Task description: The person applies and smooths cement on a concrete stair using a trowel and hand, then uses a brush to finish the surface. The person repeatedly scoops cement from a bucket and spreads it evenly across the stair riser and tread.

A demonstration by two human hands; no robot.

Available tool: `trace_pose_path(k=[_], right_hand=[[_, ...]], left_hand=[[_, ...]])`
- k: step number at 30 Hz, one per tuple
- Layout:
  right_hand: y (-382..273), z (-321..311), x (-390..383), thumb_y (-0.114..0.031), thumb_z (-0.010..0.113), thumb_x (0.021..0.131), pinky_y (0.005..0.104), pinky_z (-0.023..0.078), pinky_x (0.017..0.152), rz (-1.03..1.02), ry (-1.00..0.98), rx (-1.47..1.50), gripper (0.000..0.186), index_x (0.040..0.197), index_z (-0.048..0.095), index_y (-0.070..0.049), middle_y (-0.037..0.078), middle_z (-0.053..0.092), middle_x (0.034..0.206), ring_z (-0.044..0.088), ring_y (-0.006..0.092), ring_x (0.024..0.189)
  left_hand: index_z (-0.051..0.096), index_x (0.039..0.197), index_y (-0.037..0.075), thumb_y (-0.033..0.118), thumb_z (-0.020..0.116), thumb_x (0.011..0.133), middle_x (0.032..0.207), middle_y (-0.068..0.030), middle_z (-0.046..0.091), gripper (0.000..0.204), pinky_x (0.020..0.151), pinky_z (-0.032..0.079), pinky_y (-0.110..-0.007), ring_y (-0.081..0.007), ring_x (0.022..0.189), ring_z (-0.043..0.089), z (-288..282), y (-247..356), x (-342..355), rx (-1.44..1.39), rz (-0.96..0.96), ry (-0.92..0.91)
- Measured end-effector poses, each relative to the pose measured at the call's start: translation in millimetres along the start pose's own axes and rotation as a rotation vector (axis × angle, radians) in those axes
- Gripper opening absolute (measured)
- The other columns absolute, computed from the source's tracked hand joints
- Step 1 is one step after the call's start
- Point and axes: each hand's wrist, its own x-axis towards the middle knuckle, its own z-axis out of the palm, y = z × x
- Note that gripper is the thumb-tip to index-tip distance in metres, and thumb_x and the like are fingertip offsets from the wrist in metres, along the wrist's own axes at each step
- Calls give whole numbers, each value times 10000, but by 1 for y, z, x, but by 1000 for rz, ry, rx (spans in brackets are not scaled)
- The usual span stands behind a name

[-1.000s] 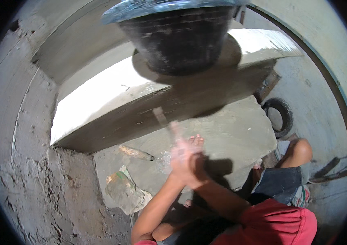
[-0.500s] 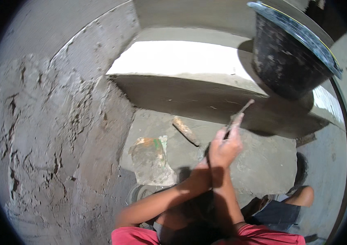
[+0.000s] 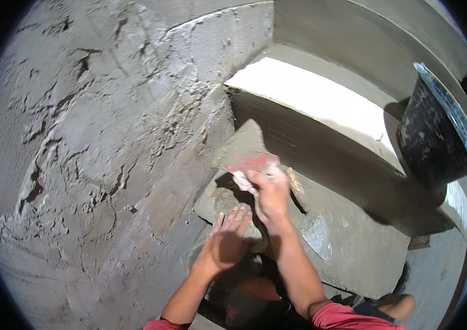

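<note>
My right hand [image 3: 271, 190] is closed round the near edge of a thin, flat, grey piece with a red patch [image 3: 247, 151]. Its far corner points toward the rough wall; the exact kind of piece is unclear. Nearer to me, my left hand [image 3: 228, 242] has its fingers stretched out over a pale, cement-smeared flat scrap [image 3: 225, 201] on the grey slab [image 3: 363, 250]. Whether the fingers touch the scrap cannot be made out. Beside my right hand lies a narrow, rough brown chunk [image 3: 298, 190]. A shiny, pointed flat piece [image 3: 317, 236] lies right of my right wrist.
A rough, cracked plaster wall [image 3: 96, 154] fills the left side. Beyond the slab rises a cement step [image 3: 321, 104], brightly sunlit on top. A black bucket [image 3: 434, 132] with a blue-grey rim stands on the step at the right.
The view has shifted left toward the wall. My right hand has swung left with the flat piece, whose broad face now shows. My left hand has moved away from the right wrist and spread its fingers.
</note>
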Motion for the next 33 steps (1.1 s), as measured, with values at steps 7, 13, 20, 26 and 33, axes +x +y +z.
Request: trace_pose_path(k=[7, 13, 20, 26, 33], right_hand=[[-84, -41, -25, -5, 664, 1004, 523, 657, 999, 5, -133, 47, 354, 1350, 649, 69, 194, 739, 1309, 760, 315, 1152], [-103, -41, 41, -228, 777, 874, 500, 545, 1105, -1642, -724, -1821, 471, 1316, 784, -65, 167, 668, 1520, 616, 385, 1433], [-85, -23, 116, -307, 658, 935, 532, 357, 1310, -1645, -1186, -2552, 628, 1428, 691, 80, 216, 551, 1642, 349, 459, 1623], [-80, -17, 132, -360, 610, 942, 540, 229, 1364, -1587, -1273, -2750, 633, 1435, 713, 24, 187, 535, 1669, 294, 454, 1650], [-77, -3, 99, -387, 620, 967, 573, 239, 1342, -1063, -1068, -2963, 443, 1299, 835, -189, 190, 561, 1647, 305, 465, 1639]], left_hand=[[584, 1512, -25, 342, 659, 1047, 1614, -289, 538, 597, 1316, 301, -586, -422, 1541, 492, 54, 21, 46, -81, -42, 185], [633, 1450, -85, 415, 560, 1103, 1556, -317, 576, 613, 1347, 204, -577, -426, 1529, 484, 72, 49, 99, -135, -202, -314], [466, 1621, -42, 398, 555, 1096, 1686, -222, 487, 691, 1363, 193, -544, -356, 1620, 377, 111, 50, 99, -131, -187, 252], [441, 1639, -43, 361, 563, 1083, 1724, -206, 443, 699, 1369, 183, -538, -354, 1643, 336, 129, 47, 99, -118, -164, 344], [536, 1573, -60, 280, 558, 1048, 1696, -240, 470, 625, 1361, 207, -539, -366, 1623, 369, 78, 43, 106, -198, -204, -2]])
